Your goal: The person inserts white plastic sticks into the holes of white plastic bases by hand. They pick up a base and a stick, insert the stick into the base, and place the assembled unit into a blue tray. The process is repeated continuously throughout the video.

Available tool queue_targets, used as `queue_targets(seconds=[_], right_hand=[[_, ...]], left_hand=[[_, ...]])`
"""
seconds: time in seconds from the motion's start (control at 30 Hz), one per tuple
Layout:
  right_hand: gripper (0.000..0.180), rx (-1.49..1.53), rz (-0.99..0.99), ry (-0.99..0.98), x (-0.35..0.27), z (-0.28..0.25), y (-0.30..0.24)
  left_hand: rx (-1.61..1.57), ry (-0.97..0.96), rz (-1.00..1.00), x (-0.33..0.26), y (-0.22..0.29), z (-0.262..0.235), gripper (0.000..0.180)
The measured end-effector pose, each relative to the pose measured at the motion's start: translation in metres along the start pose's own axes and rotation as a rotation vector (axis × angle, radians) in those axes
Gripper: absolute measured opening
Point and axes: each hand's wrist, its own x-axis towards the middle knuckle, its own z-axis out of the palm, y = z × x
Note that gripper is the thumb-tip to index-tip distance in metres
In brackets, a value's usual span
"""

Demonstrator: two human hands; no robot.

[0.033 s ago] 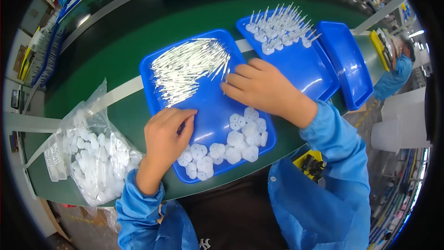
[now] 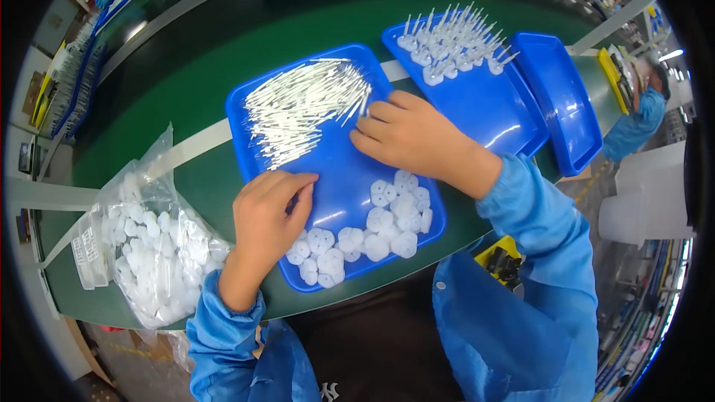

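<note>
A blue tray (image 2: 339, 186) lies in front of me, with a heap of thin white sticks (image 2: 305, 104) at its far side. Several white lobed plastic discs (image 2: 387, 231) are spread along its near side. My left hand (image 2: 268, 216) is over the tray's left edge, thumb and fingertips drawn together; whatever they hold, if anything, is hidden. Over the right side of the tray, my right hand (image 2: 410, 134) has its fingers curled closed beside the end of the stick heap. Its fingertips are mostly hidden, so what is in them cannot be made out.
A clear plastic bag (image 2: 160, 253) of white discs lies at the left. Beyond my right hand, another blue tray (image 2: 491, 115) bears discs with upright sticks (image 2: 454, 45). A narrower blue tray (image 2: 558, 100) adjoins it. Another person (image 2: 633, 123) is at the far right.
My right hand has shifted slightly left over the tray. My left hand stays in the same place.
</note>
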Motion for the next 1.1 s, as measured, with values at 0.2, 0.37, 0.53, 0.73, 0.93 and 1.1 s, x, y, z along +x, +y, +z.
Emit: queue_targets(seconds=[0.2, 0.37, 0.53, 0.73, 0.93, 1.1], right_hand=[[0.022, 0.739, 0.399, 0.3, 0.019, 0.001, -0.001], [0.02, 1.55, 0.802, 0.382, 0.02, 0.013, -0.009], [0.02, 1.891, 0.732, 0.494, 0.026, 0.007, -0.015], [0.028, 1.029, 0.57, 0.425, 0.063, 0.007, -0.034], [0.027, 0.874, 0.56, 0.451, 0.06, 0.011, -0.038], [0.026, 0.858, 0.582, 0.426, 0.058, 0.009, -0.038]], left_hand=[[-0.089, -0.118, -0.003, 0.017, 0.026, -0.001, 0.018], [-0.099, -0.239, 0.207, 0.034, 0.035, 0.035, 0.028], [-0.632, -0.229, -0.427, 0.034, 0.013, 0.01, 0.021], [-1.047, 0.278, -0.468, 0.029, -0.013, 0.015, 0.028], [-1.149, 0.275, -0.583, 0.027, -0.009, 0.01, 0.032], [-1.12, 0.303, -0.567, 0.027, -0.005, 0.009, 0.034]])
